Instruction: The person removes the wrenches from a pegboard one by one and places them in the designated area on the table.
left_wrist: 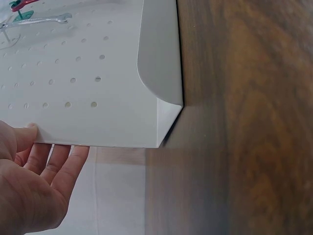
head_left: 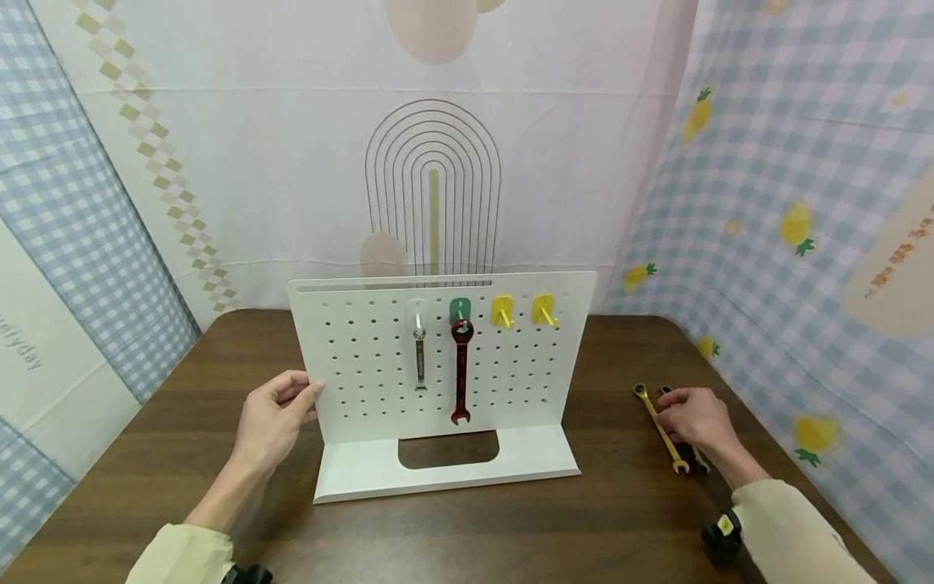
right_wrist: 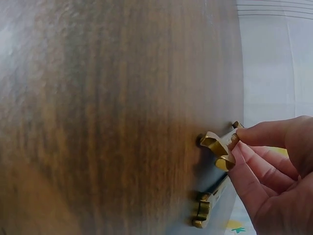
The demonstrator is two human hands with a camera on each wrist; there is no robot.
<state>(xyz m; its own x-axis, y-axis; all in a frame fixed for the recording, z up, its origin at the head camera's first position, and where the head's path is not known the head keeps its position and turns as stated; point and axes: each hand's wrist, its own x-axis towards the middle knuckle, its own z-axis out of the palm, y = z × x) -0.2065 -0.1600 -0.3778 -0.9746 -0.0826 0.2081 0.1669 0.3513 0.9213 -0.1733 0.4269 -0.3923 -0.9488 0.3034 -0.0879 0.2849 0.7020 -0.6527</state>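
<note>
A white pegboard stand [head_left: 379,389] stands upright on the table. My left hand [head_left: 270,422] grips its left edge, thumb on the front face and fingers behind. From a clear hook hangs a small silver wrench [head_left: 420,357]; a larger red wrench [head_left: 461,369] hangs from the green hook [head_left: 460,308]. At the right, my right hand [head_left: 696,418] pinches a gold wrench [right_wrist: 215,144] between thumb and fingers. A second gold wrench [right_wrist: 203,210] lies beside it, partly hidden by the hand in the head view. Whether the pinched wrench is off the table, I cannot tell.
Two yellow hooks [head_left: 543,310] on the board's upper right carry nothing. The brown wooden table [head_left: 613,519] reaches back to a patterned cloth backdrop [head_left: 292,178]. A checked cloth [head_left: 766,324] lines the right side, close to my right hand.
</note>
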